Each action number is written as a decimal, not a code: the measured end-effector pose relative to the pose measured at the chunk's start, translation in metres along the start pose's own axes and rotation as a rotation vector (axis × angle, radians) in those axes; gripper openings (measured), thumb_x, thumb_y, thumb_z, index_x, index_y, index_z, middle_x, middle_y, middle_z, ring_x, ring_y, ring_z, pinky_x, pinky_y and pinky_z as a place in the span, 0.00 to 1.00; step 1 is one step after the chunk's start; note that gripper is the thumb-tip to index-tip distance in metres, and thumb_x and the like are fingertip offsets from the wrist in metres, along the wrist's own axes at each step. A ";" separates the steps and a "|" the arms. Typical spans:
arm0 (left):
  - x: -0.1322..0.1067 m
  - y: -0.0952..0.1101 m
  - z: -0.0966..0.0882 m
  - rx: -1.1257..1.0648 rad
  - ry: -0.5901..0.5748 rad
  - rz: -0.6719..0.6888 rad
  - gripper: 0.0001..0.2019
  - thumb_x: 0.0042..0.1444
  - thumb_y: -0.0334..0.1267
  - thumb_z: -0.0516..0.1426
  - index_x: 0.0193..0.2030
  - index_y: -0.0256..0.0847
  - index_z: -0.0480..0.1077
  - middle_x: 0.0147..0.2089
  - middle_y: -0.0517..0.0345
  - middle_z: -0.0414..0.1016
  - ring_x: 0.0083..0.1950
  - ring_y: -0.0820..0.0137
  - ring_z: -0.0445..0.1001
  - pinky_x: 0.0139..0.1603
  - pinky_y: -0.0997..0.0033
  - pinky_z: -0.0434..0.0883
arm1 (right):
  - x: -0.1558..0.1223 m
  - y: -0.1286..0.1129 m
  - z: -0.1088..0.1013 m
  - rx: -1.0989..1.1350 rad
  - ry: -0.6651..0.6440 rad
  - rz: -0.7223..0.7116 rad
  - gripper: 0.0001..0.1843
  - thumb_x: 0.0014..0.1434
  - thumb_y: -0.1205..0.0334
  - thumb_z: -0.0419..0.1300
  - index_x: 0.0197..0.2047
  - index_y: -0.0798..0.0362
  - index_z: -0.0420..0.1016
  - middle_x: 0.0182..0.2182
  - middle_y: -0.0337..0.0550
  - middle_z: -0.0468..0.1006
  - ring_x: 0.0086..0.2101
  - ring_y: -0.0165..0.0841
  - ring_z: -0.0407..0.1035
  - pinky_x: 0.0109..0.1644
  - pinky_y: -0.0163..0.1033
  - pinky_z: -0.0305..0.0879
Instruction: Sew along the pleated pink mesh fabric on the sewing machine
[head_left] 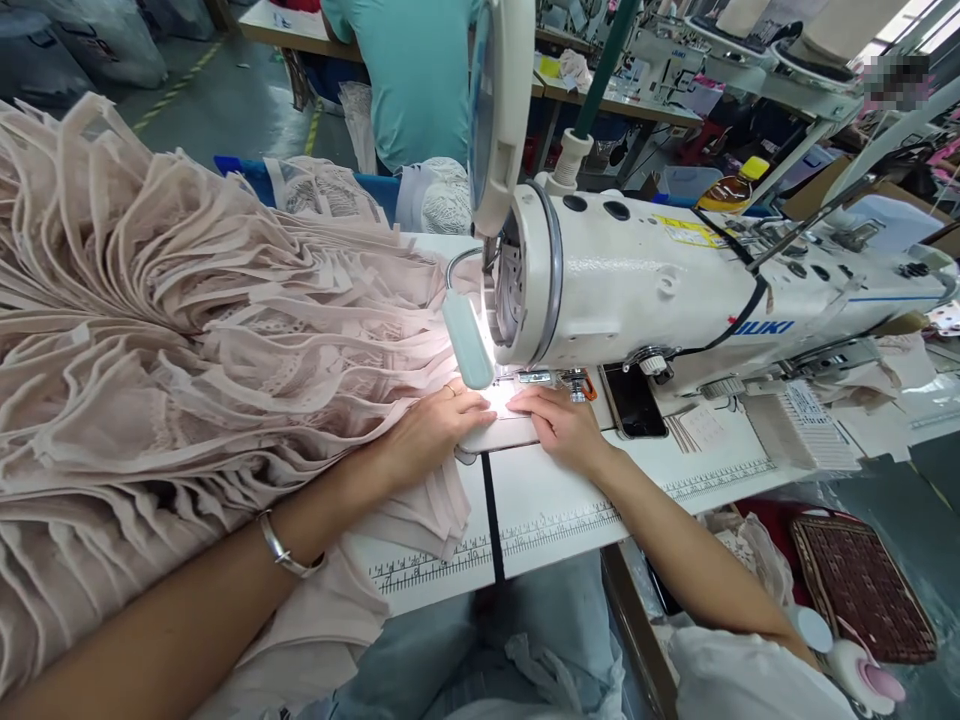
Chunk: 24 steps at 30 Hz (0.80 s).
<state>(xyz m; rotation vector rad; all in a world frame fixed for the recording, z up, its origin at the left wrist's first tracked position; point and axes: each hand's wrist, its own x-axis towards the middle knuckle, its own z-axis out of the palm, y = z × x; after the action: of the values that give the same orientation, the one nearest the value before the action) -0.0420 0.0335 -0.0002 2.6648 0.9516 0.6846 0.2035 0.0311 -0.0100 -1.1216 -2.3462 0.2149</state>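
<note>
My left hand (439,425) lies flat, fingers stretched out, on a pale pink fabric piece (499,432) under the lit needle area of a white sewing machine (675,280). My right hand (559,425) presses flat on the same piece from the right, fingers extended toward the presser foot (536,378). A large heap of pale pink lace and mesh garments (150,330) covers the table to the left, touching my left forearm, which wears a silver bracelet (281,548).
A black phone (634,402) lies on the white table (555,510) right of the needle. A person in a teal shirt (409,70) sits ahead. A woven basket (862,585) stands on the floor at lower right. A machine lamp (466,340) hangs beside the needle.
</note>
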 end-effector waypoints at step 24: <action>-0.001 0.004 -0.005 0.038 0.008 0.058 0.19 0.70 0.28 0.43 0.52 0.38 0.75 0.49 0.53 0.82 0.41 0.66 0.70 0.39 0.67 0.71 | 0.001 0.000 -0.003 0.123 -0.062 -0.029 0.22 0.61 0.76 0.49 0.45 0.47 0.80 0.40 0.40 0.82 0.42 0.32 0.75 0.47 0.39 0.71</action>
<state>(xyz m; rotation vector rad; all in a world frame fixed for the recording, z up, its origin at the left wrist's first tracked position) -0.0430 0.0298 0.0052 2.7343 0.9008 0.6971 0.2046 0.0311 -0.0071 -1.0354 -2.3667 0.3837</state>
